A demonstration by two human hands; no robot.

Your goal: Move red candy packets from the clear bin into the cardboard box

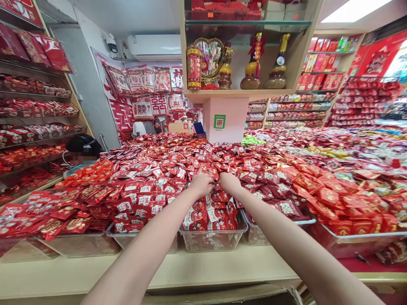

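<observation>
Packets (218, 215), mostly red, beneath left hand (202, 185) and right hand (230, 184)

Bright ceiling light (354, 10), edge distortion

Packets (219, 197) partly hidden by both hands (231, 183), cardboard (241, 295) below cut off by the bottom edge.

We read 囍 on a hanging pack (142, 109) and a maroon packet (287, 208); fine print on the pillar's (233, 113) green-bordered QR sign (219, 122): illegible.
</observation>
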